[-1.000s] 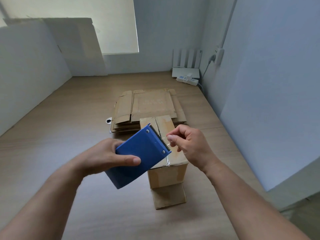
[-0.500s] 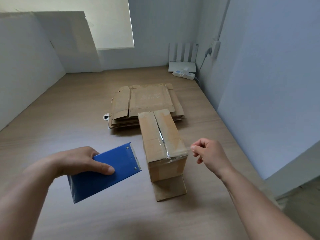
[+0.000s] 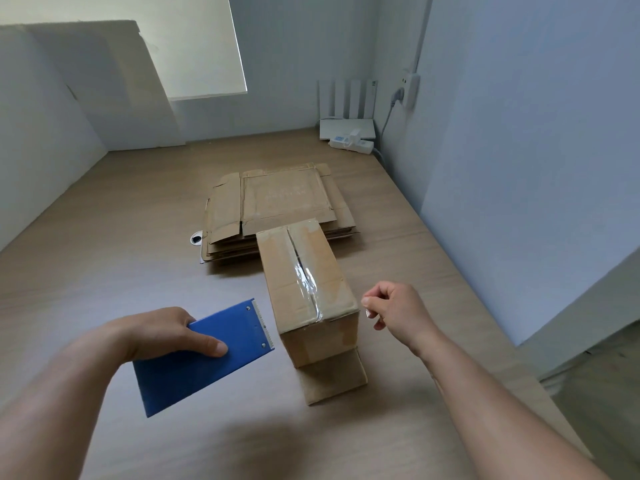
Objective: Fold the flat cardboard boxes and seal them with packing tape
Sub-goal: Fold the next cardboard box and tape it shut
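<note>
Where the wooden surface meets the left wall, a large pale board leans upright below the window blind. In the near left area, the left hand grips the blue tape dispenser, thumb on its top face. The serrated cutter points right, just beside the folded box but apart from it. Farther back, a small round fitting sits in the surface at the left edge of the stack of flat cardboard boxes.

The folded box stands at centre. Its far end overlaps the near edge of the stack. Its top flaps are closed, so the contents cannot be seen. Clear packing tape runs along the centre seam and down over the near end. One bottom flap lies flat on the surface, projecting toward the viewer.

To the right of the box, the right hand is held near the near top corner without touching it. Its fingers are curled, thumb tip against the forefinger.

In the far right corner, a white router stands against the wall. A power strip lies in front of it. A plug adapter is mounted on the right wall.
</note>
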`<state>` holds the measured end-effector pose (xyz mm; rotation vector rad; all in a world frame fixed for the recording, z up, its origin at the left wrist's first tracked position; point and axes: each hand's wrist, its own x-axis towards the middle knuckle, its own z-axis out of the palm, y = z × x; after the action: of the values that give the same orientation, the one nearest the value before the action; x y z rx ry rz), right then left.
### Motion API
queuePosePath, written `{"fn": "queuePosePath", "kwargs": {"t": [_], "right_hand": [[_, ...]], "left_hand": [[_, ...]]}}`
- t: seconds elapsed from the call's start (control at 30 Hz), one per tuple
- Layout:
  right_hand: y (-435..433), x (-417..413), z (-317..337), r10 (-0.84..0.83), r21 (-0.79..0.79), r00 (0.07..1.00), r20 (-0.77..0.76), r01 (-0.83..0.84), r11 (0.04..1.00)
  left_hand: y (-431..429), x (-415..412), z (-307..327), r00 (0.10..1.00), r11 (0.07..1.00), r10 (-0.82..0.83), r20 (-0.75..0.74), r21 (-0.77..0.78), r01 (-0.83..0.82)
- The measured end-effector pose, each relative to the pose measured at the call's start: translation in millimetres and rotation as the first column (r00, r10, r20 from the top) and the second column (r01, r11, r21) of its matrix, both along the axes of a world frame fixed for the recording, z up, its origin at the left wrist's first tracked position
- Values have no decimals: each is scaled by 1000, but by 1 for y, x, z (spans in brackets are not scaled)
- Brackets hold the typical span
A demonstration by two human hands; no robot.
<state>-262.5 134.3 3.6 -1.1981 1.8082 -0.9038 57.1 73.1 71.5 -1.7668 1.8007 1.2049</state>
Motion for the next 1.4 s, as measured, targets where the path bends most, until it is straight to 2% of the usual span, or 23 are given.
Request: {"fn": "queuePosePath", "kwargs": {"t": [0.13,0.17,0.23,0.3,0.37,0.43,0.5,0.67,0.8,0.87,1.1,1.23,1.27,1.33,1.37,1.4], "right_hand": [[-2,-2,-10,-58,85,990,127,48,995],[-2,-2,-12,-68,125,991,113,53,991],[-1,-7,-16,-66,213,992,-108,88,973],[1,-9,-16,-89,169,949,-302,146,975],[3,0,-12,-148,23,956,-252,159,987],[5,15,-12,-120,-40,968,-222,114,993],[6,24,-17,-120,-71,975,-188,109,992],[3,10,-25,-241,-98,970,35,244,965],[1,14,-27,-253,-115,966,53,258,959],[1,17,-28,-246,-118,967,63,252,960],[2,28,-26,-227,-133,973,43,231,964],[3,31,-21,-219,-123,976,14,219,968],[4,30,-20,-219,-122,976,12,219,968],[4,27,-22,-242,-121,970,13,241,963],[5,26,-22,-244,-115,970,10,243,963],[5,24,-21,-241,-113,970,9,241,964]], "left_hand": [[-2,-14,-14,999,999,46,-12,13,-46],[-3,-16,-16,998,998,55,-17,11,-54],[-4,-18,-17,998,998,57,-18,9,-57],[-5,-18,-16,999,999,51,-15,7,-51],[-5,-18,-14,999,999,46,-10,0,-46],[-5,-19,-14,999,999,47,-9,-6,-47],[-3,-20,-13,999,999,42,-10,1,-42],[2,-8,-8,992,998,57,-109,44,-53],[4,5,3,973,990,109,-203,108,-89],[4,8,9,974,986,115,-195,142,-88],[-3,-15,4,991,1000,22,134,-2,-22],[-9,-33,-2,969,996,42,243,-84,-22],[-7,-34,-5,944,990,8,330,-138,40],[7,-25,-19,794,935,-79,602,-231,269],[15,-17,-31,752,921,-57,657,-256,294],[19,-11,-40,765,922,-15,644,-287,260]]}}
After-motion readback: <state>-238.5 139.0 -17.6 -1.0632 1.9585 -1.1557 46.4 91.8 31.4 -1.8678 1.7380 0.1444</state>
